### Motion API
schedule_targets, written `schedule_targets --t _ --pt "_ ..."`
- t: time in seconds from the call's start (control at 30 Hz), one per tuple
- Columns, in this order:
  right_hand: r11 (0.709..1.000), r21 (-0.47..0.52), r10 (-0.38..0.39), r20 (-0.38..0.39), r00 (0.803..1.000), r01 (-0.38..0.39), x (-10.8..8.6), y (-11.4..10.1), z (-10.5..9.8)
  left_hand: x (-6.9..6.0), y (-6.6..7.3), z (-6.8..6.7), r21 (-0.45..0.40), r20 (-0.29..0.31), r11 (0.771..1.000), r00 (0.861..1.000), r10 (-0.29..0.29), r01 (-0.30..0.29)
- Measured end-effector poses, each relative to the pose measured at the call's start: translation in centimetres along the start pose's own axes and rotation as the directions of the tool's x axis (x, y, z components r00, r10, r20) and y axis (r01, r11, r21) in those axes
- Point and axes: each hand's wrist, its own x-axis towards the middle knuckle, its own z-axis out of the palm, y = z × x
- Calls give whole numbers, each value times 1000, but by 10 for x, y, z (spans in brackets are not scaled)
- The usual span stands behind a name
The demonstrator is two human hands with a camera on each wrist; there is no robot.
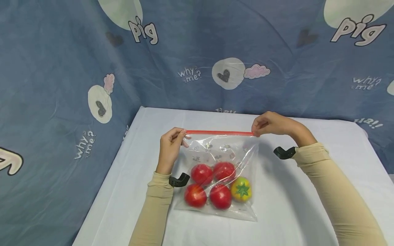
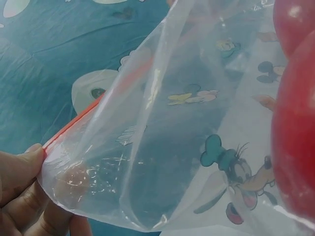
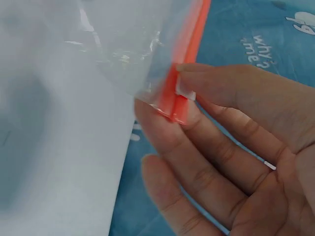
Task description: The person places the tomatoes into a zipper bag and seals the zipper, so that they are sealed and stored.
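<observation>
A clear zip bag (image 1: 212, 148) with a red zip strip (image 1: 220, 132) hangs or leans between the two hands, over the white table. Several red tomatoes (image 1: 221, 197) and one yellow-green tomato (image 1: 245, 195) with a green star-shaped calyx are in its lower half. My left hand (image 1: 168, 147) pinches the bag's top left corner, thumb against the strip's end. At the top right corner, my right hand (image 1: 274, 123) pinches the other end of the strip between thumb and fingers. The right wrist view shows a small white slider (image 3: 186, 92) beside that thumb. Cartoon figures (image 2: 241, 172) are printed on the plastic.
A white cloth covers the table (image 1: 132, 164). Behind it and along its left side hangs a blue printed curtain (image 1: 172, 41). Each wrist wears a black camera mount, the left one (image 1: 179, 180) beside the bag, the right one (image 1: 284, 153) farther off.
</observation>
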Motion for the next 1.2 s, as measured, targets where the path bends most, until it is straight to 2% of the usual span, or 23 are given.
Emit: schedule_targets --t 0.13,0.23,0.27,0.33,0.47,0.5,0.77,1.03,1.2 --pt "1000 -10 -13 -56 998 13 6 5 6 5 -4 -3 -2 18 999 999 -40 40" --pt "1000 -14 -10 -90 996 9 12 9 11 10 -7 -6 3 38 995 995 -96 96" --pt "1000 -14 -10 -98 995 8 14 11 13 10 -4 -7 4 48 994 993 -107 107" --pt "1000 -13 -4 -114 994 2 18 14 17 13 -7 -7 9 55 993 991 -119 119" --pt "1000 -5 16 -137 990 -16 23 20 22 22 -14 -6 39 81 993 990 -115 112" --pt "1000 0 20 -141 990 -20 24 22 23 26 -20 -6 58 85 992 989 -119 114" --pt "998 7 62 -181 982 -62 34 38 32 45 -33 -4 185 138 975 979 -152 125" --pt "997 -37 65 -211 975 -75 44 47 40 56 -50 -2 277 138 950 973 -186 143" --pt "996 -40 72 -215 974 -83 45 49 42 58 -56 1 290 125 946 974 -189 146"
